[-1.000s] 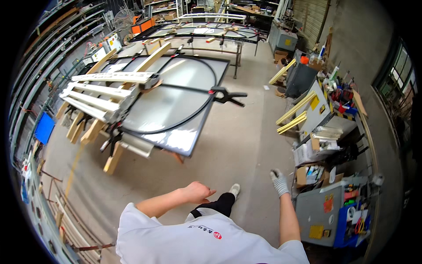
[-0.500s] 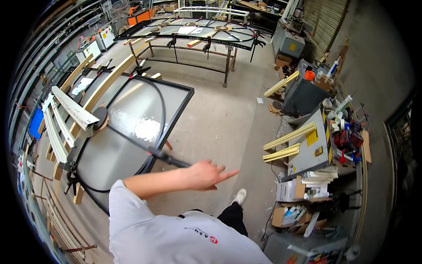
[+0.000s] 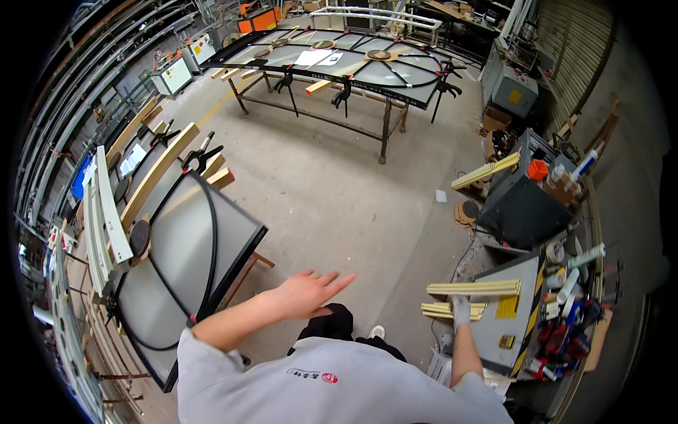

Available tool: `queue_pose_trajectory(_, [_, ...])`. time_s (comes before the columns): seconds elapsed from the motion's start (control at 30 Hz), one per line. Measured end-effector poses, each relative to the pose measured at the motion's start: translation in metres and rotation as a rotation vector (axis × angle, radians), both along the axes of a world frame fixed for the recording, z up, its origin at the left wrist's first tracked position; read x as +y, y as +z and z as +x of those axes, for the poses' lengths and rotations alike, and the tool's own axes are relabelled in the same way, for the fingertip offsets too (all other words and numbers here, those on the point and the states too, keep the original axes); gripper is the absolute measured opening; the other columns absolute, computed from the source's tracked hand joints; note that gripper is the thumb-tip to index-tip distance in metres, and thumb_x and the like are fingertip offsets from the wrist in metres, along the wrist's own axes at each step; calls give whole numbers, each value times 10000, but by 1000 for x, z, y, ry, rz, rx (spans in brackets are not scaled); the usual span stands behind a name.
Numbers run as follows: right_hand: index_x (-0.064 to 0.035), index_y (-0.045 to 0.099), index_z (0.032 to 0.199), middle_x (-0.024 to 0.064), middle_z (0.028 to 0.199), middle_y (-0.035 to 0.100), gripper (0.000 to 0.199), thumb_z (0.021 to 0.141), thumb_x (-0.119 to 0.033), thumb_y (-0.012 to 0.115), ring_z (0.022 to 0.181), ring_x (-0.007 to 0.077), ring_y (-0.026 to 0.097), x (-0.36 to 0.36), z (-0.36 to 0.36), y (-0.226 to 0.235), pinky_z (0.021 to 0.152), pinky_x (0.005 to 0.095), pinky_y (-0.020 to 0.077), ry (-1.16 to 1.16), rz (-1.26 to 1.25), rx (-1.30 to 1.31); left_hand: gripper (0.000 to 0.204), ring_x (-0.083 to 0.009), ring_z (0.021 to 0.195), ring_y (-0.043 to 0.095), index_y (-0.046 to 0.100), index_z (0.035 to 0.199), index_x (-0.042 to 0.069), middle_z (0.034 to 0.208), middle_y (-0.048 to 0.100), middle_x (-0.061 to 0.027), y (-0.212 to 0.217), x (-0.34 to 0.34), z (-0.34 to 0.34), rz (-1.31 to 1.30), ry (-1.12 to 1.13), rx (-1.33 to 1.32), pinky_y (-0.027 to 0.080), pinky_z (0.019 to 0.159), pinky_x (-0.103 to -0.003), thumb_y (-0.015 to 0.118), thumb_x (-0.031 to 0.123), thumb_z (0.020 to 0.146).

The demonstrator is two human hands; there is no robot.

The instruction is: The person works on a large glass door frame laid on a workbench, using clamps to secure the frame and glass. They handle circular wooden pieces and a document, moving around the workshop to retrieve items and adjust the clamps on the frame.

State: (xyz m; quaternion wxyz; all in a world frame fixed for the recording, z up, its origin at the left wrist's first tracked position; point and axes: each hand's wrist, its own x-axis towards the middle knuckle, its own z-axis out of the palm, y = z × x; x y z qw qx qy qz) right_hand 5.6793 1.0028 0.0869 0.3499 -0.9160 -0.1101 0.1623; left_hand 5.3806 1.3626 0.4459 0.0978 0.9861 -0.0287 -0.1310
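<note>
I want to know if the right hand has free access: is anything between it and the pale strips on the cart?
Nothing visible: the gloved right hand is already at the near end of the strips.

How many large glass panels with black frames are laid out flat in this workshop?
2. One large black-framed glass panel lies on trestles to the person's left, near the bare left hand. The other, clamped glass panel lies on the far metal bench. More may be hidden.
</note>
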Motion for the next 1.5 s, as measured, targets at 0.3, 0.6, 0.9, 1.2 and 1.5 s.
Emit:
queue_pose_trajectory(0.3, [4, 581, 956, 102, 820, 638, 278, 849, -250, 545, 655, 168, 604, 316, 153, 1, 599, 297, 506, 274, 351, 537, 740, -340, 885, 549, 278, 1335, 34, 995, 575, -162, -36, 182, 105, -164, 353, 182, 432, 794, -401, 636, 304, 748])
queue_pose_trajectory(0.6, [0, 397, 1254, 180, 1243, 460, 577, 887, -442, 346, 1117, 290, 475, 529, 290, 54, 936, 426, 398, -181, 1004, 1061, 656, -327, 882, 546, 381, 1280, 28, 937, 592, -145, -15, 356, 263, -70, 317, 55, 421, 819, -381, 618, 334, 750])
queue_pose_trajectory(0.9, [-34, 353, 1295, 141, 1349, 351, 589, 894, -465, 343, 1239, 320, 333, 728, 466, -28, 1037, 460, 264, -598, 1897, 1195, 600, -276, 907, 564, 417, 1260, 40, 990, 598, -128, -47, 477, 380, -5, 490, 423, 421, 832, -387, 574, 364, 780])
queue_pose_trajectory(1.2, [-51, 450, 1210, 117, 1255, 453, 468, 863, -364, 437, 1207, 273, 372, 862, 616, -33, 1014, 445, 302, -841, 2186, 890, 603, -315, 955, 549, 407, 1266, 36, 1023, 587, -156, -49, 593, 497, -46, 553, 460, 418, 853, -382, 503, 429, 820])
queue_pose_trajectory(1.5, [-73, 487, 1172, 97, 1215, 490, 420, 846, -338, 467, 1165, 259, 419, 880, 631, -49, 987, 429, 336, -946, 2003, 949, 563, -302, 867, 573, 459, 1209, 33, 957, 598, -136, -78, 671, 561, -129, 412, 456, 448, 791, -373, 567, 353, 758])
